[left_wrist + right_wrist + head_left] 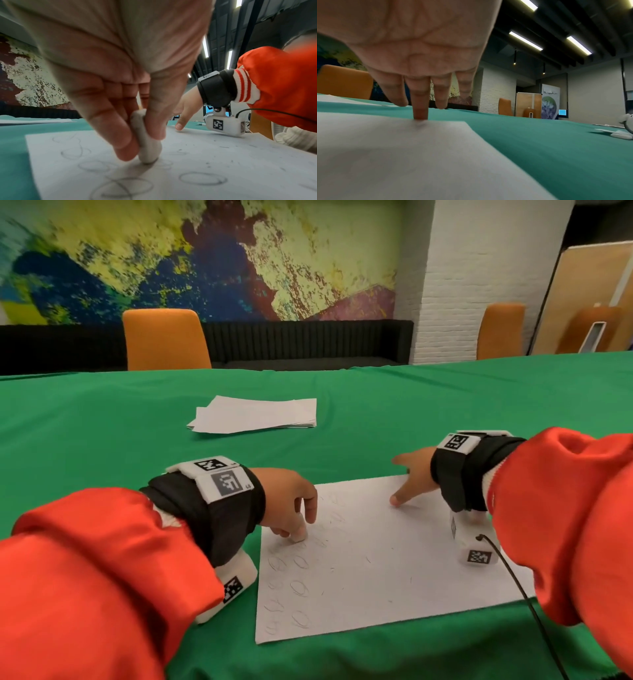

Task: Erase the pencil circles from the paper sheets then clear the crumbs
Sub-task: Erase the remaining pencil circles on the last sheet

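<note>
On the desk draped in green cloth (102,419), near its front edge, the left hand (291,505) pinches a small, rounded, grey-white rubber eraser (147,147) between thumb and fingers and stands its tip on the left half of a single white paper sheet (394,570). That half carries faint oval pencil circles (301,589) running toward the sheet's near left corner; several look untouched, and those by the eraser appear paler. Thin dark crumbs (368,559) lie scattered across the middle of the sheet.

The sheet is light, thin and limp, so it will likely slide or wrinkle on the cloth under rubbing; it wants pinning close to the stroke, not lifting. The eraser seems soft and worn smooth, best held low near its tip.

Toward the sheet's far right corner, the right hand (409,474) is spread with straight fingers, gripping nothing; one fingertip (420,116) presses the paper just inside its far edge, the others clear of it.

Farther back, mid-desk, a loose stack of white paper sheets (253,414) waits, well apart.
</note>
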{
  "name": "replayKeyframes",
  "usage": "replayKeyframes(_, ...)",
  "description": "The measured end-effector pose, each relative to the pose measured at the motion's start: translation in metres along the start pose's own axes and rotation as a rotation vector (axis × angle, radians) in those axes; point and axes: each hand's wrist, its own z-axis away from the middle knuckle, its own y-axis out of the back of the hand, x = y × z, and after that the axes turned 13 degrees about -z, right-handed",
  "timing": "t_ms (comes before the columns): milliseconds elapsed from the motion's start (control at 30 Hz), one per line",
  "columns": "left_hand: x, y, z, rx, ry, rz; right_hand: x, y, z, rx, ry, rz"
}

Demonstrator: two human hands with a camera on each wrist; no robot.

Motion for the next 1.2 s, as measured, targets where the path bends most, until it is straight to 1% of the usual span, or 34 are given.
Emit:
replayKeyframes(67,-0.003,-0.001,0.004,0.001,0.002,0.012,-0.004,0.006,0.001,0.085,0.048,0.037)
replayKeyframes(100,-0.004,-0.001,0.005,-0.001,0.004,0.016,-0.007,0.009,0.003,0.101,0.076,0.06)
replayKeyframes(200,-0.009,-0.003,0.008,-0.009,0.015,0.01,-0.014,0.01,0.004,0.047,0.097,0.108)
replayKeyframes(367,-0.008,-0.003,0.01,-0.007,0.011,-0.003,-0.01,-0.002,0.004,-0.009,-0.007,0.035)
replayKeyframes(433,-0.007,-0.003,0.011,-0.005,0.008,-0.004,-0.009,-0.001,0.005,-0.012,-0.003,0.026)
replayKeyframes(533,-0.007,-0.002,0.013,-0.004,0.007,0.0,-0.013,0.001,0.005,0.037,0.085,0.065)
replayKeyframes(600,-0.009,-0.002,0.014,0.0,0.003,0.01,-0.019,0.0,0.003,0.035,0.143,0.094)
replayKeyframes(733,-0.013,-0.003,0.018,0.019,0.006,0.014,-0.031,-0.005,0.002,0.009,0.2,0.099)
replayKeyframes(867,-0.019,0.0,0.026,0.032,0.025,0.004,-0.05,0.0,0.0,0.065,0.259,0.065)
replayKeyframes(933,-0.023,0.001,0.03,0.036,0.034,-0.006,-0.058,0.003,-0.003,0.071,0.256,0.083)
replayKeyframes(1000,-0.026,-0.001,0.035,0.016,0.041,-0.012,-0.064,0.006,-0.006,0.076,0.218,0.105)
replayKeyframes(1100,-0.032,-0.005,0.04,-0.032,0.038,-0.01,-0.066,0.004,-0.005,0.135,0.169,0.103)
replayKeyframes(1167,-0.036,-0.006,0.042,-0.053,0.043,-0.021,-0.068,0.001,0.003,0.166,0.199,0.11)
replayKeyframes(1200,-0.037,-0.006,0.042,-0.056,0.045,-0.027,-0.069,-0.001,0.008,0.143,0.229,0.113)
